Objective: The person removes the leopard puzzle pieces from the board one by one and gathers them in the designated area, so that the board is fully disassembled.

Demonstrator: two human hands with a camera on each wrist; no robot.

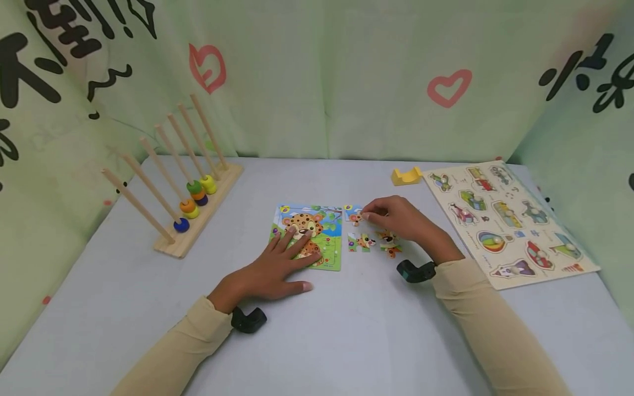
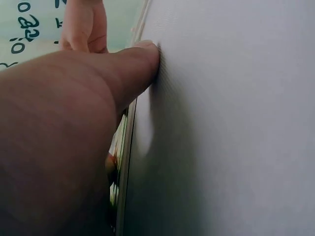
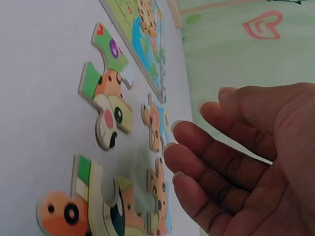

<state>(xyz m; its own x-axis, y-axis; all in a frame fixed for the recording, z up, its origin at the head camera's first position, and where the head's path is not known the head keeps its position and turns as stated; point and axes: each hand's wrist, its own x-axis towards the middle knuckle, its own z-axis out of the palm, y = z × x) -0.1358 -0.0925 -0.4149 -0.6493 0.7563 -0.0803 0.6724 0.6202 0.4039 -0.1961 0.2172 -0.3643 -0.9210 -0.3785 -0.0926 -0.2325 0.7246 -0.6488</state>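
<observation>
My right sleeve: four o'clock
Left hand: spread on puzzle board, released
Right hand: nearer, loosely bent, empty
Upper piece: nine o'clock from its fingertips

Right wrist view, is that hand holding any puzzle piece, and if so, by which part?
Nothing appears to be held. The right hand shows no piece between its fingers; the puzzle pieces lie on the table.

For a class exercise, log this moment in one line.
left hand: rests on puzzle board; right hand: near loose pieces; bead rack: left of puzzle board
</observation>
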